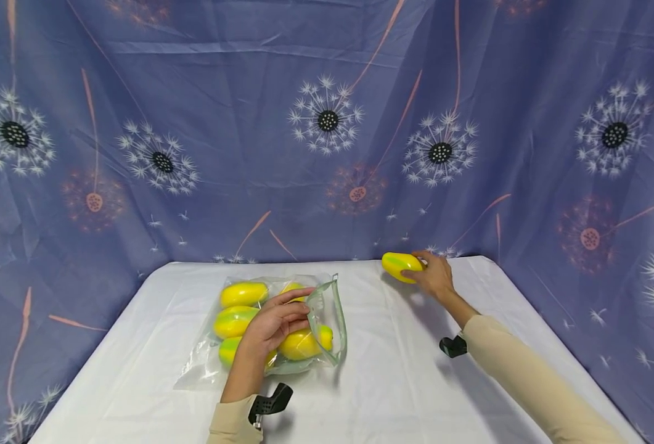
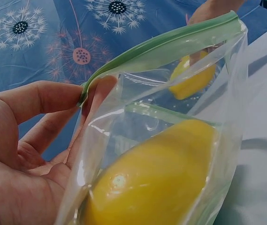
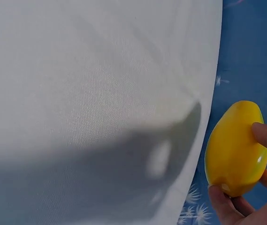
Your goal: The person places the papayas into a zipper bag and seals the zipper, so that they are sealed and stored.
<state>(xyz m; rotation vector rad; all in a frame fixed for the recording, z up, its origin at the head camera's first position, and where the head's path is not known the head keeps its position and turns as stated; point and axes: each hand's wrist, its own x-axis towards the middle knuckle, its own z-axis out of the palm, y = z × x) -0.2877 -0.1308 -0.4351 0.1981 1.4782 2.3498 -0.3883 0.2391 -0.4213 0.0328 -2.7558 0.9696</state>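
My left hand (image 1: 275,322) grips the green zip edge of a clear zip bag (image 2: 161,50), holding its mouth open toward the right. Inside the bag, which lies on the table, are several yellow-green papayas (image 1: 237,322); the hand and forearm partly cover some of them. Over the table's far edge, my right hand (image 1: 435,274) holds another papaya (image 3: 236,147) by its end between thumb and fingers. This papaya is raised above the cloth and stays outside the bag, to its right. Through the clear plastic it also shows in the left wrist view.
A white cloth covers the table (image 1: 393,382). Behind and around it hangs a blue curtain (image 1: 238,142) with dandelion prints, close to the table's far edge. A black wrist mount (image 1: 270,404) sits at the left sleeve, another mount (image 1: 453,346) at the right.
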